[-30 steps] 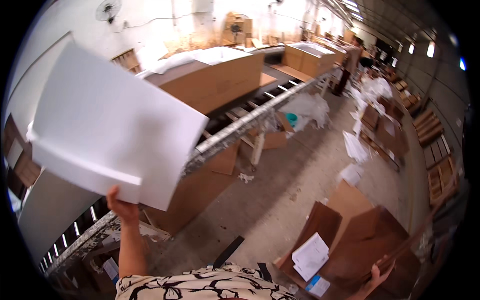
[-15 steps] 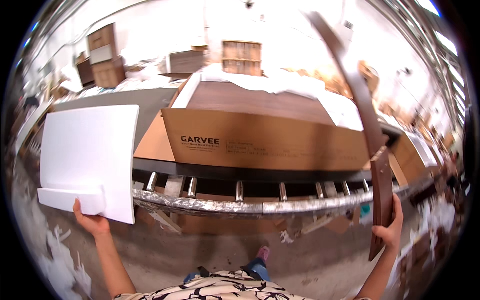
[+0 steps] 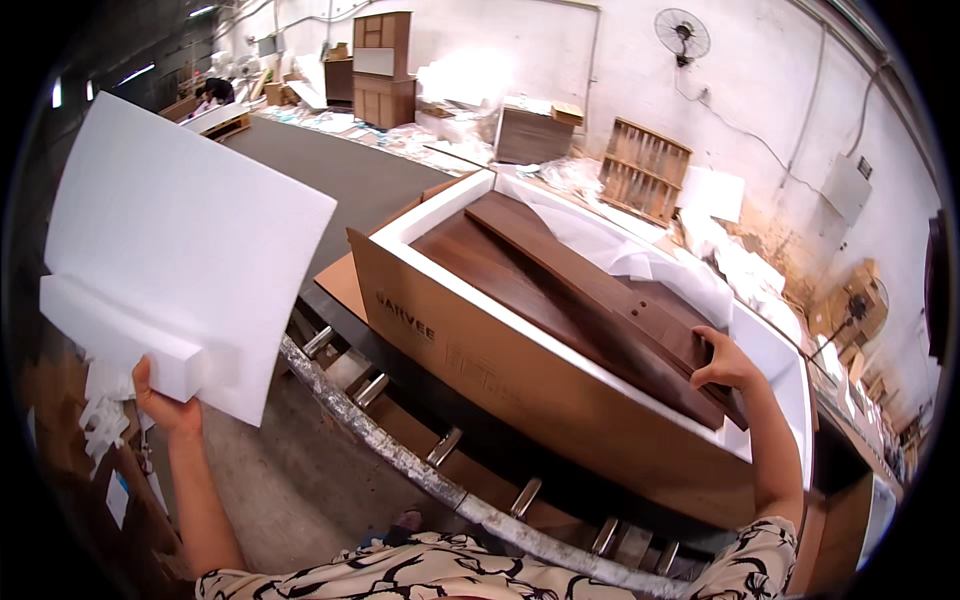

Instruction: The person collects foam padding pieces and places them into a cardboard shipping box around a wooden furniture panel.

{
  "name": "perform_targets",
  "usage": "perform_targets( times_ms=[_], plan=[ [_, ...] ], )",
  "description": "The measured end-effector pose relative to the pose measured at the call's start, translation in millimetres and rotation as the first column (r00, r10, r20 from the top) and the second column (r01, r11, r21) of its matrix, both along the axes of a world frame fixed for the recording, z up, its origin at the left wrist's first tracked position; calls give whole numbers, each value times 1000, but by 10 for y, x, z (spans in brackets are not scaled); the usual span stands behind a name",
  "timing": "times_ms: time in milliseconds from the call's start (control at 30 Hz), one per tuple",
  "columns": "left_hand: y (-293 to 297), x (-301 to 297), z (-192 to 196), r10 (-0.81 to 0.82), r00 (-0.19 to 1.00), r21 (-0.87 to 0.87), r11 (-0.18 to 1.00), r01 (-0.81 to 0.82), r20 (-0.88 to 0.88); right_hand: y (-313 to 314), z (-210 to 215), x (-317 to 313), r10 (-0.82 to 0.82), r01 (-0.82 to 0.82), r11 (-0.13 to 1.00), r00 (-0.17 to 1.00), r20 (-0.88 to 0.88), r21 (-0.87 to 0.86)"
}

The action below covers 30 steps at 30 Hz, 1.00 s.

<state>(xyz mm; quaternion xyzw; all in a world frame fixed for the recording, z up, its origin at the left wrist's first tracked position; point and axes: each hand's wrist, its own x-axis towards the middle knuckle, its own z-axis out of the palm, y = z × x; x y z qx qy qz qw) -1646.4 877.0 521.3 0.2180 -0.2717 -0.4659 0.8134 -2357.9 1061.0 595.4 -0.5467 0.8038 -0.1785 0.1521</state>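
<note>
My left hand [image 3: 168, 402] is raised at the left and grips a large white foam sheet [image 3: 190, 240] together with a small white foam block [image 3: 115, 335] along its lower edge. My right hand [image 3: 722, 362] rests on the near end of a long dark brown wooden board [image 3: 590, 290]. That board lies slanted inside a big open cardboard box [image 3: 500, 370] lined with white foam, on top of other dark wooden panels. White wrapping sheet [image 3: 620, 245] is bunched along the box's far side.
The box stands on a roller conveyor with a silver rail [image 3: 390, 450]. Wooden cabinets [image 3: 380, 65], a slatted wooden frame [image 3: 645, 170] and packing scraps line the back wall, with a wall fan [image 3: 683, 35] above. Foam scraps [image 3: 100, 420] lie at lower left.
The dark board, held upright in my right hand earlier, now lies in the box under that hand. The view has swung toward the box. My left hand still holds the foam.
</note>
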Motion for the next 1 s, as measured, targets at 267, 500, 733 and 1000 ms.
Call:
perform_targets(
  times_ms=[267,500,733,1000],
  plan=[
    [-255,-290,89,101,994,-37,994,-99,39,-1147,-316,-1049,-65,82,982,993,-101,173],
    [-1544,-1327,426,-68,994,-114,990,77,85,-1634,-626,-1100,-141,132,990,970,-198,-58],
    [-2616,-2146,723,-407,911,-181,893,413,70,-2941,-999,548,478,-505,860,848,-228,-77],
    [-2971,-2808,681,-636,763,136,771,622,112,-4164,-1253,815,201,-408,866,813,-546,-289]
  ],
)
